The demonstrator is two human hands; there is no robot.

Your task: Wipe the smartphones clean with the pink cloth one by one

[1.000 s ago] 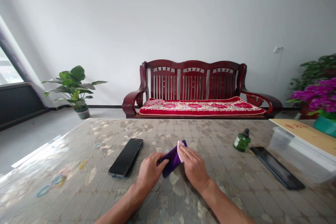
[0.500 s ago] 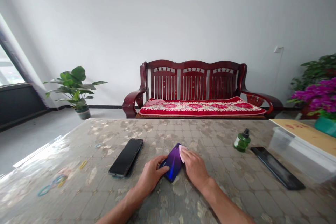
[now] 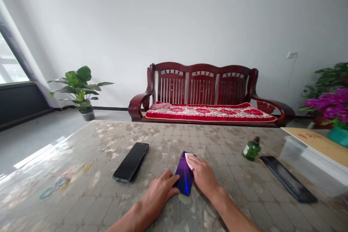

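Note:
A purple-blue phone (image 3: 185,179) rests back side up on the patterned tablecloth (image 3: 217,195). My left hand (image 3: 163,187) grips its left edge near the lower corner, between thumb and fingers. In my right hand (image 3: 202,172) is a pale pink cloth (image 3: 189,160), pressed by the fingertips onto the upper right of the phone's back, beside the camera. Most of the cloth is hidden under my fingers. Left of my hands a black phone (image 3: 131,161) lies screen up on another flat, dark thing.
To the right stand a green bottle (image 3: 251,149), a long black phone (image 3: 288,178) and a clear plastic box (image 3: 301,163). Coloured rubber bands (image 3: 56,185) lie at the left. Beyond the table is a red wooden bench (image 3: 202,79); a potted plant (image 3: 84,87) stands on the floor.
The purple-blue phone has turned more upright in view and shifted slightly right. My left hand has slid lower along its edge. The cloth has moved onto the phone's upper back.

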